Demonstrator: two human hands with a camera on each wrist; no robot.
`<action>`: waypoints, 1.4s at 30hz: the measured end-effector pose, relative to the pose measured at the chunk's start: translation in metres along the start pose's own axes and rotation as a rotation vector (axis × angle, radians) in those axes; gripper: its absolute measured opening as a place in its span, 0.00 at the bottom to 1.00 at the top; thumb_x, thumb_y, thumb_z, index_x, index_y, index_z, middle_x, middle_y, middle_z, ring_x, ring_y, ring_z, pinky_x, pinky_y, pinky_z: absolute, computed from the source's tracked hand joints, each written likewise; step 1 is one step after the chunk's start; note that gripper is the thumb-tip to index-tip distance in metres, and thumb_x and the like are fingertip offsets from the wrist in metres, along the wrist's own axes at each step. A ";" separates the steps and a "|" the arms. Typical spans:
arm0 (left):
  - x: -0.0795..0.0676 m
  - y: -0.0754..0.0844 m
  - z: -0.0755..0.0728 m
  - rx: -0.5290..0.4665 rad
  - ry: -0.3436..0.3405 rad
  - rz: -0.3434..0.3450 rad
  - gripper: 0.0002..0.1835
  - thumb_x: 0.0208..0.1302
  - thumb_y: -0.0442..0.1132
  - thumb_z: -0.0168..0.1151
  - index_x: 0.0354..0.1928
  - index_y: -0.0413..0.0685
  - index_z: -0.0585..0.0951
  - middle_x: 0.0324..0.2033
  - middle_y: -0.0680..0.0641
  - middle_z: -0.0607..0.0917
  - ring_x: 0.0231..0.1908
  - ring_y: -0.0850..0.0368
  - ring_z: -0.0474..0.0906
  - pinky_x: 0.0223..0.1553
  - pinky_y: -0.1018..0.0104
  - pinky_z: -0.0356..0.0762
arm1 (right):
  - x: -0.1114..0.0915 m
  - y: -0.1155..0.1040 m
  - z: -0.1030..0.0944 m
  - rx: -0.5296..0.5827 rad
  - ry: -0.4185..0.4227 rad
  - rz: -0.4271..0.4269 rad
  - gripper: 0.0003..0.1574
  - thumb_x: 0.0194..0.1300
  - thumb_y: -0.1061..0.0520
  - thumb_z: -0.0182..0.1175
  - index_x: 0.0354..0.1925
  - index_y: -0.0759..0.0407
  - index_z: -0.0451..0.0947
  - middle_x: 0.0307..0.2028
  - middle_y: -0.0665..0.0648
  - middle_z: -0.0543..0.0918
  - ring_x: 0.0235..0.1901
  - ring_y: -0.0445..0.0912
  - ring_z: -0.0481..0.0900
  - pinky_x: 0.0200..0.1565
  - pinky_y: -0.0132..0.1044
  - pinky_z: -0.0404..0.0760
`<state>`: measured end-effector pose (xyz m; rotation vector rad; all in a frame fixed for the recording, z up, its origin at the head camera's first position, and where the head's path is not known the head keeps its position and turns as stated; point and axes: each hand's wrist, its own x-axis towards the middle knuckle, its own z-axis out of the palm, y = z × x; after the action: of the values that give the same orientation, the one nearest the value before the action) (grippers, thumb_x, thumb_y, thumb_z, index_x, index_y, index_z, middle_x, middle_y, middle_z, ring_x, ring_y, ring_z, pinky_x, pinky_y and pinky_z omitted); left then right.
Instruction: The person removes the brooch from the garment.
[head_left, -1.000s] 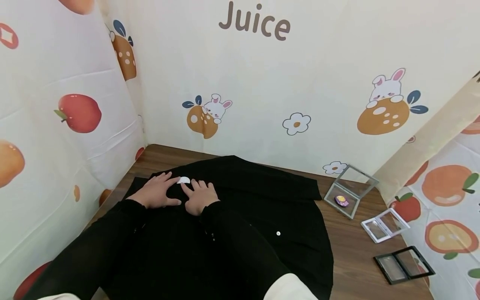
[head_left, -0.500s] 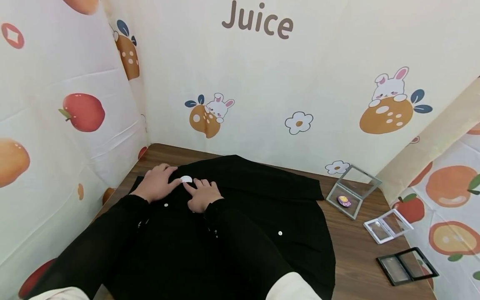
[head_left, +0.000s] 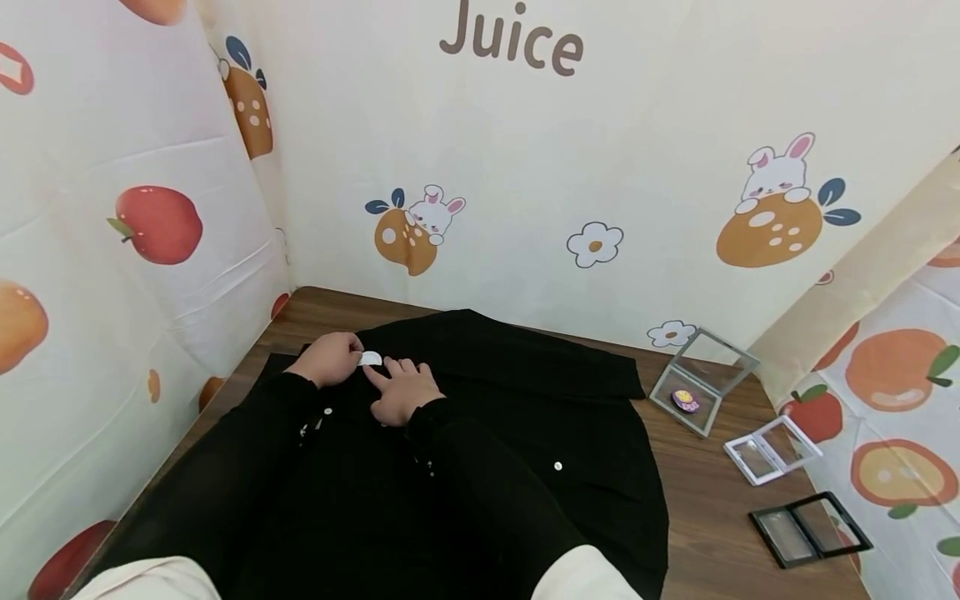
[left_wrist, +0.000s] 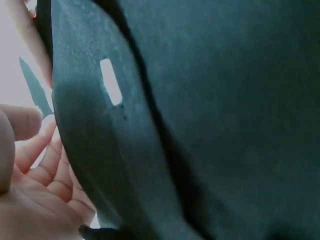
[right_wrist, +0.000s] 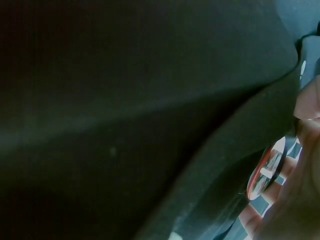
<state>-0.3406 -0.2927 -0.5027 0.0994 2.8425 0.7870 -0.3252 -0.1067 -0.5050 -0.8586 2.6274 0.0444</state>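
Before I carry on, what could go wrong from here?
The white half-round piece sits between the left hand and right hand, so uneven pressure might shift it. The black garment is loose cloth and could wrinkle or slide if a forearm drags it. Its right end lies close to the open grey-framed case; a tug that way might nudge the case and the purple item in it.

Only readable text: "Juice" (head_left: 514, 42) in the head view, one word, capital J then lower case, plain rounded brown-grey letters printed high on the pale back cloth (head_left: 517, 150), line dipping slightly to the right, top of J at the frame edge. White patch (head_left: 371, 358) on black shirt (head_left: 525, 383), purple-yellow badge (head_left: 685, 401) in the grey mirror (head_left: 705, 385): any print too small to read. Wrist views: nothing legible
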 end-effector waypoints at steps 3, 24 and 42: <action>-0.003 0.001 -0.002 -0.042 0.010 -0.027 0.13 0.77 0.36 0.52 0.48 0.32 0.80 0.41 0.37 0.84 0.37 0.46 0.78 0.44 0.50 0.76 | -0.001 -0.002 -0.001 -0.010 0.001 -0.005 0.43 0.77 0.36 0.47 0.81 0.24 0.40 0.82 0.45 0.48 0.78 0.45 0.47 0.74 0.47 0.52; -0.001 0.005 -0.003 -0.021 0.060 -0.130 0.09 0.73 0.35 0.55 0.43 0.36 0.81 0.38 0.39 0.83 0.35 0.46 0.78 0.39 0.53 0.76 | 0.002 -0.003 -0.001 -0.046 -0.008 -0.006 0.43 0.78 0.34 0.44 0.80 0.22 0.34 0.82 0.43 0.44 0.79 0.43 0.44 0.75 0.46 0.50; -0.005 -0.008 -0.007 -0.014 0.071 -0.142 0.09 0.73 0.35 0.56 0.42 0.34 0.81 0.37 0.38 0.84 0.36 0.44 0.78 0.41 0.51 0.76 | 0.010 0.002 0.008 -0.053 -0.018 0.001 0.44 0.78 0.34 0.44 0.79 0.20 0.30 0.82 0.44 0.44 0.79 0.45 0.42 0.76 0.48 0.48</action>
<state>-0.3371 -0.3036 -0.5005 -0.1340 2.8703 0.7945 -0.3314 -0.1096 -0.5165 -0.8705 2.6205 0.1225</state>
